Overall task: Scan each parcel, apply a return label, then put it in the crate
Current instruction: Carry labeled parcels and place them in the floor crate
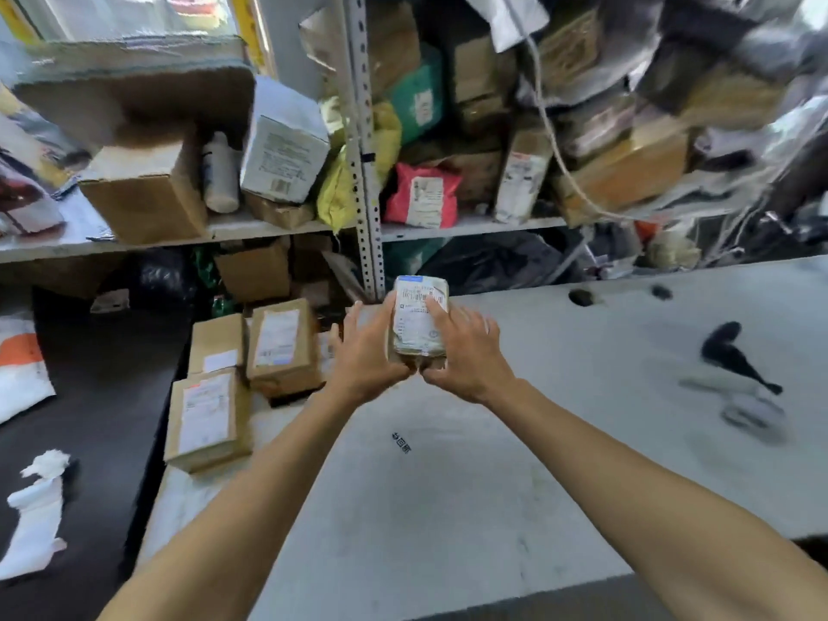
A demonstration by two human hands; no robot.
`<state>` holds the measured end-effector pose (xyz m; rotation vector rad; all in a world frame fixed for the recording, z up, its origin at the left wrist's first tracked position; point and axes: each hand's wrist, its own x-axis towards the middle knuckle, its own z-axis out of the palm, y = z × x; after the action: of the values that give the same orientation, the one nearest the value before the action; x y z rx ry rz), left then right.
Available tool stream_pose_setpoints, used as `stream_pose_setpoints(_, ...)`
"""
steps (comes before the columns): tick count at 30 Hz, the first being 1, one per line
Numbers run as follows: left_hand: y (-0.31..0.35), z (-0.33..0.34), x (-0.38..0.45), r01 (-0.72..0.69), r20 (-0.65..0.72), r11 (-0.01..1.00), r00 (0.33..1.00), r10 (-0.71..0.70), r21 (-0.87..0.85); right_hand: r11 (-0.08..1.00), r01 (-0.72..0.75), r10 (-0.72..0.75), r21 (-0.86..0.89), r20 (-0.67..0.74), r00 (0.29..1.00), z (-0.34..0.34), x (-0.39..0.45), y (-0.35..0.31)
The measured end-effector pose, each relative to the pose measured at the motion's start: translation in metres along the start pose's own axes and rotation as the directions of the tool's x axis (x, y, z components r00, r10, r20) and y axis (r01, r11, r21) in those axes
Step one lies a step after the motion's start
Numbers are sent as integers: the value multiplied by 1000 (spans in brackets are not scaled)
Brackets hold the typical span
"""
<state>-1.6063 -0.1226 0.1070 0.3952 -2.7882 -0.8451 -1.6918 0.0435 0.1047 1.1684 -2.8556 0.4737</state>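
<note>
From my head camera, I hold a small parcel (pixel 420 322) above the far edge of the grey worktop (pixel 515 441), its labelled face turned up toward me and its long axis running away from me toward the shelf (pixel 269 228). My left hand (pixel 369 349) cups its left side, fingers fairly straight. My right hand (pixel 466 351) wraps the right side, one of its fingers (pixel 433 307) pressing on the barcode label. Three brown boxes (pixel 278 342) lie to the left. A dark scanner-like object (pixel 730 351) lies well apart at right, blurred.
</note>
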Motion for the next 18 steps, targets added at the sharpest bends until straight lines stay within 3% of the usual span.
stream_pose_setpoints(14, 225, 202, 10, -153, 140, 983, 976, 166, -97, 971, -240, 240, 15, 30, 970, -54, -149, 256)
stream_pose_setpoints(16, 250, 228, 17, -210, 176, 955, 953, 248, -211, 967, -256, 255, 9, 53, 966, -57, -160, 292)
stream_pose_setpoints(18, 272, 253, 22, -92, 212, 870, 952, 219, -484, 965, -261, 259, 12, 80, 963, -61, -167, 326)
